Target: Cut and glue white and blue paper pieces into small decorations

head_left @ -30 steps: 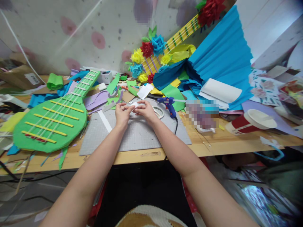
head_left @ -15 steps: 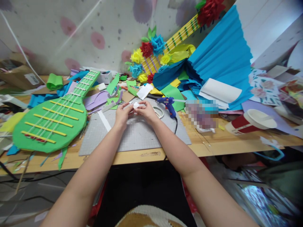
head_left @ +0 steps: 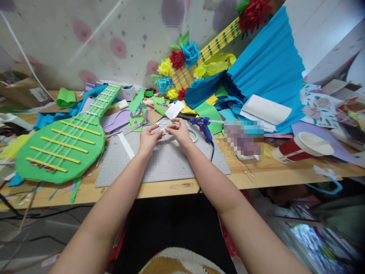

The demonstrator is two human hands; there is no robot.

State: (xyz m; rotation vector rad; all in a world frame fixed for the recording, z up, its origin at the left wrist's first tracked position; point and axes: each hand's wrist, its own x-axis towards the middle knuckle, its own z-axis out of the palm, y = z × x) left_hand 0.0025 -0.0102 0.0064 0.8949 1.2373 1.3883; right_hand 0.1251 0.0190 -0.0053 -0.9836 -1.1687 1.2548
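Both hands met over the far part of the grey mat (head_left: 171,160) on the bench (head_left: 256,173). Left hand (head_left: 148,137) and right hand (head_left: 179,133) each pinched shut on one small white scrap (head_left: 163,129), held between the fingertips just above the mat, near its far edge. Too small to tell whether paper or tape. Just right of the right hand lay a tape ring (head_left: 191,134), and beyond it the blue glue gun (head_left: 203,126), its cord trailing off the near edge. To the left, the green guitar (head_left: 61,146) lay flat, well apart from the hands; a white strip (head_left: 126,145) rested on the mat between. At far right, a red cup (head_left: 302,148) lay tipped on its side. By judgement, fine fingertip work: best done with a light, even pinch from both sides, scrap kept taut but not stretched, wrists steadied low over the mat, elbows clear of the glue gun's tip and cord, loose offcuts nearby kept from sticking to the piece.
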